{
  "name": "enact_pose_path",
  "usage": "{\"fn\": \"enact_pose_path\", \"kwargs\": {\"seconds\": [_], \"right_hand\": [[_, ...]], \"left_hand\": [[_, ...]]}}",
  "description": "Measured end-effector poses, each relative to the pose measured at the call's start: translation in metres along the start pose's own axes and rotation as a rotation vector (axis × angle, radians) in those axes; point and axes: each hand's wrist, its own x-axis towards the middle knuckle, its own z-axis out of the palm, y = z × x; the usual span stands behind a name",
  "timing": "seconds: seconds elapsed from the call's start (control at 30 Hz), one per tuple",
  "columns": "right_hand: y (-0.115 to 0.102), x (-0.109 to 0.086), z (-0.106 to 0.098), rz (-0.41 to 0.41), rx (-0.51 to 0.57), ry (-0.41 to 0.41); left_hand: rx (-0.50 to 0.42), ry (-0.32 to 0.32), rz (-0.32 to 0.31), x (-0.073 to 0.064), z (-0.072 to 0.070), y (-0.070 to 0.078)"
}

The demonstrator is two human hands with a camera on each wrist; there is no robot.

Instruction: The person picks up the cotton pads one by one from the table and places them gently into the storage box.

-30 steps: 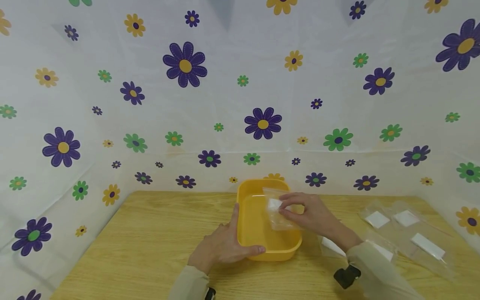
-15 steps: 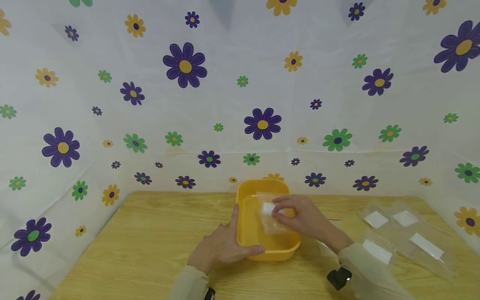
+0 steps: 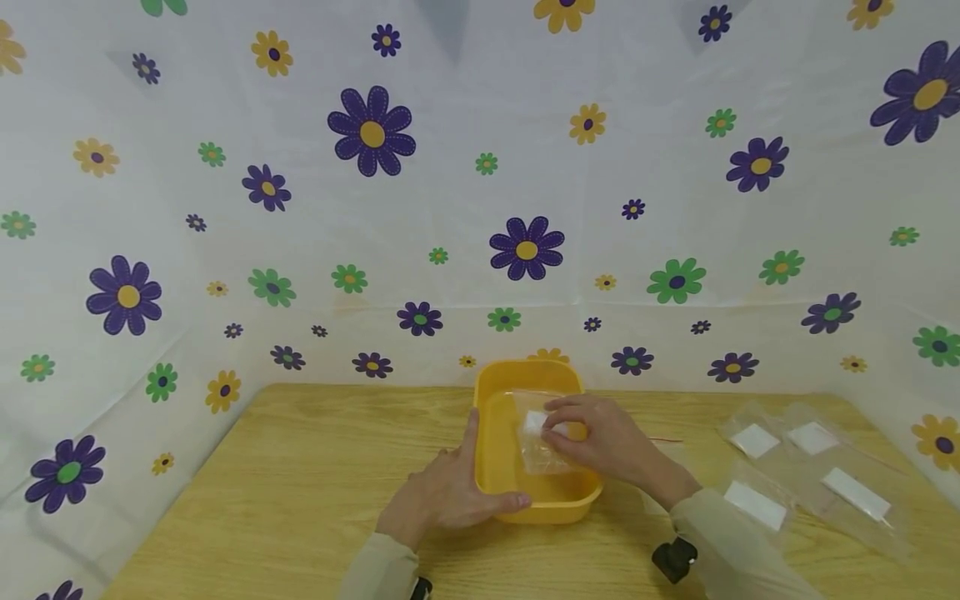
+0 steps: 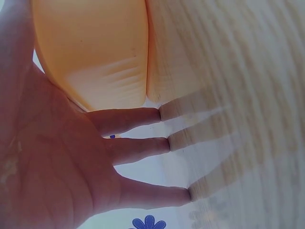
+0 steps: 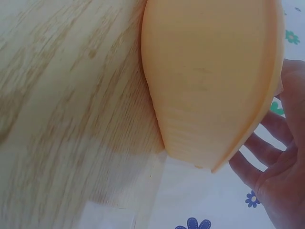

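Observation:
A yellow plastic tub (image 3: 491, 454) stands on the wooden table near the back wall. My left hand (image 3: 442, 492) steadies its near left corner, thumb lying along the rim and index finger along the left side. In the left wrist view the other fingers (image 4: 143, 143) are straight, their tips on the table. Over the tub's inside, my right hand (image 3: 600, 433) pinches a small clear plastic bag (image 3: 536, 458) with a white piece (image 3: 534, 421) in it. Whether the bag touches the tub's bottom, I cannot tell. The tub's wall hides the bag in the right wrist view.
To the right, several clear bags with white pieces lie flat on the table, among them one at the back (image 3: 754, 440) and one nearer (image 3: 855, 493). Another lies partly under my right forearm. A flowered sheet (image 3: 450, 208) hangs behind the table and along its sides.
My right hand has moved the bag slightly left and lower within the tub. The left hand and the tub stay in place.

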Motion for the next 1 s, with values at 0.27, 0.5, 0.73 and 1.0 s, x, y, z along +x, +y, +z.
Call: {"fn": "enact_pose_path", "kwargs": {"seconds": [0.27,0.5,0.73,1.0], "right_hand": [[0.001,-0.001,0.003,-0.039,-0.079,0.017],[0.003,-0.002,0.003,-0.044,-0.069,0.02],[0.003,-0.004,0.0,-0.066,-0.091,0.021],[0.002,-0.009,-0.01,-0.115,-0.276,-0.012]], "left_hand": [[-0.008,0.01,0.002,0.0,0.0,0.001],[-0.02,0.008,-0.003,0.0,0.0,0.001],[-0.02,0.009,-0.003,0.0,0.0,0.001],[-0.018,0.007,0.019,-0.001,0.0,0.001]]}}
